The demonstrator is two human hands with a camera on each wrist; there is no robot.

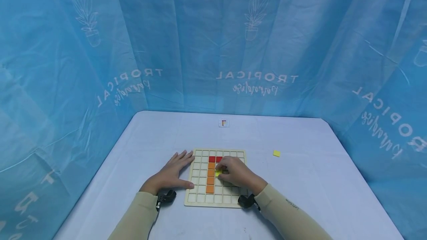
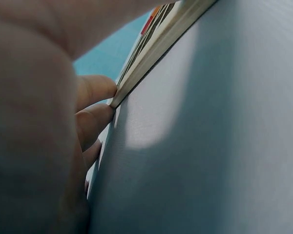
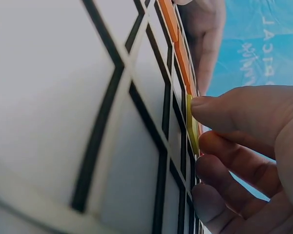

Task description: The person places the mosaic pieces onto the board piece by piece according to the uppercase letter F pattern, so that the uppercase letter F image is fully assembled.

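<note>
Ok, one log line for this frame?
left hand: steadies grid board | right hand: pinches yellow tile on board | spare yellow tile: on table

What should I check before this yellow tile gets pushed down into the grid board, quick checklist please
1. Left hand steadies the grid board at its left edge: ok.
2. Right hand pinches the yellow tile: ok.
3. Tile sits beside the orange column: ok.
4. Tile lies flat in its cell: not ok, one edge looks raised in the right wrist view.
5. Spare yellow tile lies apart on the table: ok.
6. Match with pattern card: cannot tell.
</note>
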